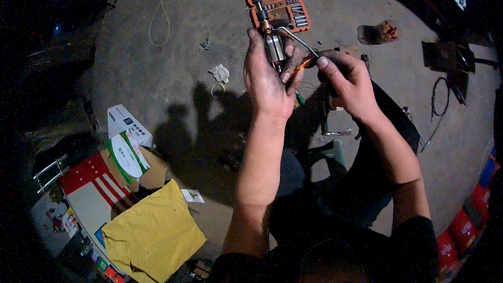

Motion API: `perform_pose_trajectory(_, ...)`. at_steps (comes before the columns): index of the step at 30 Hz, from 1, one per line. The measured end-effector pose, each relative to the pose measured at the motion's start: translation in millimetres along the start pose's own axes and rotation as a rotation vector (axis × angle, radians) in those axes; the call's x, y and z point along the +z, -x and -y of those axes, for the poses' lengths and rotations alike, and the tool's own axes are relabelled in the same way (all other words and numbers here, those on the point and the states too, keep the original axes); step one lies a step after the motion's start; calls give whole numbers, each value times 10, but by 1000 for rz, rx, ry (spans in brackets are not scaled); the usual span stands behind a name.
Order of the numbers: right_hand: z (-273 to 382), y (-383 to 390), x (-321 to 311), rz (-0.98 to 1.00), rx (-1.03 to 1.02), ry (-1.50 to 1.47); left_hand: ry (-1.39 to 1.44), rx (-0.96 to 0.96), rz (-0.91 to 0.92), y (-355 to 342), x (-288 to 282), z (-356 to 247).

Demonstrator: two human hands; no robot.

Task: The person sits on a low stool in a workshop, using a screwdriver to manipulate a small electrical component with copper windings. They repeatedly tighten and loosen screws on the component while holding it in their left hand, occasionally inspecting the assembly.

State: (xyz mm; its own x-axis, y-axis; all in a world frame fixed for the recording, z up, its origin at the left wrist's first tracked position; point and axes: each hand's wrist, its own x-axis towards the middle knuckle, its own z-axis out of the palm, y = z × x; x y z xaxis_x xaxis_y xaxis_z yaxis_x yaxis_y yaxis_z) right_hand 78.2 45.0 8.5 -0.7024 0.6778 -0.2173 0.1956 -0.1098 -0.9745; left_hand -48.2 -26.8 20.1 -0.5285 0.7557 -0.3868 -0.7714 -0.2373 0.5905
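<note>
A motor armature (274,50) with a long shaft rests upright in my left hand (266,88), whose blackened fingers curl round its metal core from behind. Loose copper wire (302,66) runs from near its lower end towards my other hand. My right hand (350,81) pinches a thin bent metal rod (297,37) between thumb and forefinger; its hooked tip reaches the armature just below the shaft. Whether the copper strands are also gripped by the right fingers, I cannot tell. Both hands are stained dark.
An open orange socket set (301,5) lies on the floor beyond. Copper scraps (387,31) are at the right, a tape roll (217,91) and a white crumpled lump (219,73) at the left. Nearer left are a yellow sheet (154,230) and a white box (128,124).
</note>
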Motion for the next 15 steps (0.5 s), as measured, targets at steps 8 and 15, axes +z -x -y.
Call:
perform_pose_trajectory(8,-32,17,34,-44,-11,38,-129,84,-27,18,51,50)
perform_pose_trajectory(15,-38,17,33,-53,-45,31,-128,114,-83,16,65,94)
